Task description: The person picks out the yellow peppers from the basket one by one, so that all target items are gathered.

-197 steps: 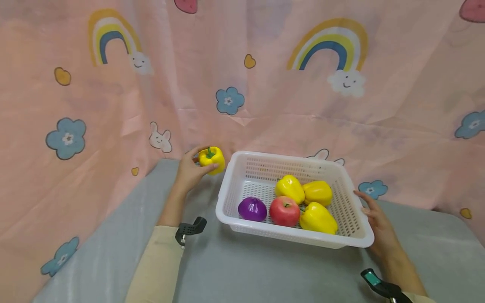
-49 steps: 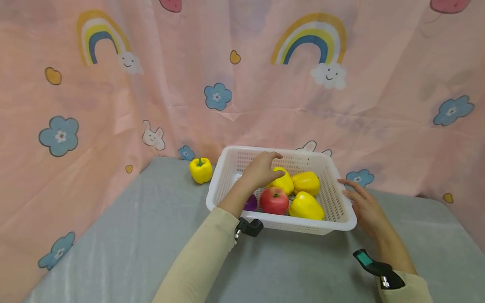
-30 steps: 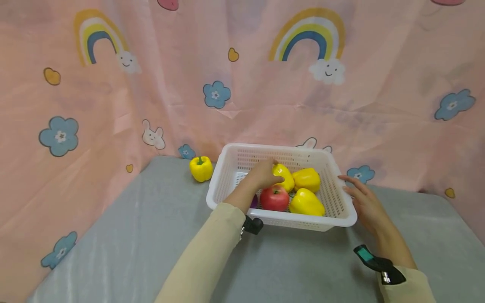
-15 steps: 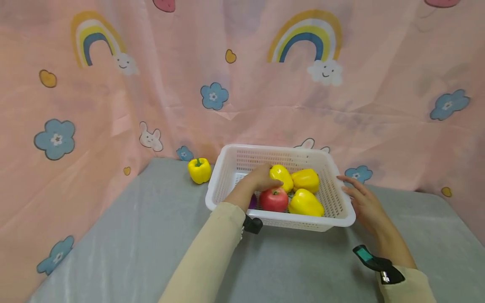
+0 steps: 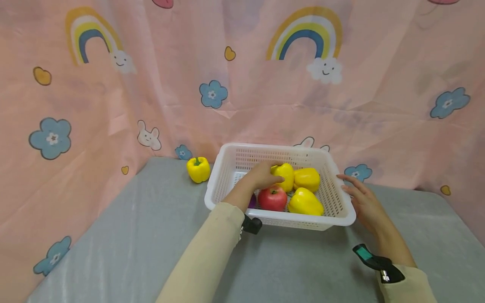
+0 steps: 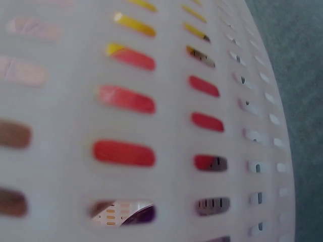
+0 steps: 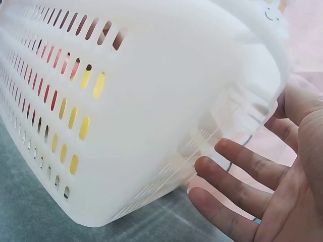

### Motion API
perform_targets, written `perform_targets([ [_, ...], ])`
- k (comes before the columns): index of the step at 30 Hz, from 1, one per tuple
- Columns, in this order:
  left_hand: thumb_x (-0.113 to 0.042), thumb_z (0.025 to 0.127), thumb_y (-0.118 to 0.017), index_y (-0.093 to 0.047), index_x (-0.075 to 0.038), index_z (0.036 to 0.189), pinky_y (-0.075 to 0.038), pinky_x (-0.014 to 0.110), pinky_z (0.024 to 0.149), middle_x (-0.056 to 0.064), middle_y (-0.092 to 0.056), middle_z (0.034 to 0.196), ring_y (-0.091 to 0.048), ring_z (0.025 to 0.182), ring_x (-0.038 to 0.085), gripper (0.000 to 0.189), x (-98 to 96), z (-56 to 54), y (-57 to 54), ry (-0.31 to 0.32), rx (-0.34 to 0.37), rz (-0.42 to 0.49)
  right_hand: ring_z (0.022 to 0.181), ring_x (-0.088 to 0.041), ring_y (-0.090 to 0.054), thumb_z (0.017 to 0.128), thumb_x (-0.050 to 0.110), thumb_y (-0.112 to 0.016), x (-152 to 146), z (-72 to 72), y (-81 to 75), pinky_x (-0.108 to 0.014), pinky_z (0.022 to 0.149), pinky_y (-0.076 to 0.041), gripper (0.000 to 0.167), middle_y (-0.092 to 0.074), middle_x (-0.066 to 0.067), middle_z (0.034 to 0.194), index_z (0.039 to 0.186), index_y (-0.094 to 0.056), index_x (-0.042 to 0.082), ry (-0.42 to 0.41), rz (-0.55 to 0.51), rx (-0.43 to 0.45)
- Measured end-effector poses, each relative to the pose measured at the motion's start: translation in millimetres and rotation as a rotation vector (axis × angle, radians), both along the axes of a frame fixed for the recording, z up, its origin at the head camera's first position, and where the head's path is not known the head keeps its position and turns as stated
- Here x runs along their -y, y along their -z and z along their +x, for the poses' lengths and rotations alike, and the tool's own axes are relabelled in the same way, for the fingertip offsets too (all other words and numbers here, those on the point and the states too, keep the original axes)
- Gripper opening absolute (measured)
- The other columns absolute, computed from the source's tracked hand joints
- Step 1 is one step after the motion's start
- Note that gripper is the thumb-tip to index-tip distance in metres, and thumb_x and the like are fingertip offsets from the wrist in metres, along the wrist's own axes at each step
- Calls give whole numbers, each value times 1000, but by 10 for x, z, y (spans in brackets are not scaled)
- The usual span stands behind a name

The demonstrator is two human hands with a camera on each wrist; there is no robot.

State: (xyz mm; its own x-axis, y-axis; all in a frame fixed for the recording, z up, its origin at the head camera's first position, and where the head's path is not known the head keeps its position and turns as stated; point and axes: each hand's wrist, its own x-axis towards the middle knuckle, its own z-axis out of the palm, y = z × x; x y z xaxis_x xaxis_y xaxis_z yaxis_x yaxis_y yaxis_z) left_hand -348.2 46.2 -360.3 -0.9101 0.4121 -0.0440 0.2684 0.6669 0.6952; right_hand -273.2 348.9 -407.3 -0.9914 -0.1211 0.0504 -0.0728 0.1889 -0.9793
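In the head view, my left hand [image 5: 259, 176] reaches into a white perforated basket [image 5: 299, 217] and grips a yellow bell pepper [image 5: 287, 178], thumb at its front and fingers at its back. Beside it in the basket lie two more yellow bell peppers [image 5: 305, 202] and a red apple [image 5: 272, 198]. A purple onion-like item [image 5: 252, 201] is mostly hidden under my left forearm. My right hand [image 5: 365, 206] touches the basket's right end with extended fingers; in the right wrist view, its fingers [image 7: 237, 194] are spread beside the basket wall. The left wrist view shows only the basket's slotted wall [image 6: 171, 126].
Another yellow bell pepper [image 5: 198, 170] stands upright on the grey tabletop [image 5: 151, 235], left of the basket. A pink printed curtain [image 5: 250, 118] hangs close behind the basket.
My left hand set one bell pepper on the table left of the basket, then moved right into the basket and took hold of another, which has tilted slightly. My right hand stays at the basket's end.
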Motion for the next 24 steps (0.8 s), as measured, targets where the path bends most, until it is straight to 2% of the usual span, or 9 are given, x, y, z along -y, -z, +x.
perform_targets([
  [6, -20, 95, -68, -50, -19, 145, -43, 46, 118, 8, -59, 144, -57, 125, 26, 53, -20, -7, -9, 23, -32, -2, 92, -3, -71, 108, 34, -46, -8, 1, -4, -28, 75, -64, 37, -54, 22, 123, 145, -45, 33, -13, -15, -4],
  [11, -22, 97, -67, -33, -17, 157, -37, 45, 122, 9, -50, 154, -51, 139, 27, 69, -38, -28, 0, 1, -41, -11, 92, -2, -70, 108, 35, -46, -6, 3, -12, -28, 76, -63, 39, -53, 23, 123, 146, -44, 33, 1, 5, -9],
  [13, -22, 97, -67, -30, -16, 158, -36, 45, 123, 9, -48, 156, -49, 142, 27, 72, -43, -34, 3, -10, -43, -20, 92, -2, -70, 108, 35, -46, -6, 0, -15, -28, 76, -63, 40, -53, 23, 123, 147, -43, 33, 4, 9, -11],
  [24, -20, 91, -74, -48, -19, 147, -43, 45, 118, 4, -57, 145, -57, 128, 24, 62, -69, -5, -6, -31, -70, 2, 93, -2, -71, 108, 36, -45, -11, -7, -2, -30, 76, -64, 42, -52, 23, 124, 149, -41, 33, -1, 22, 3],
])
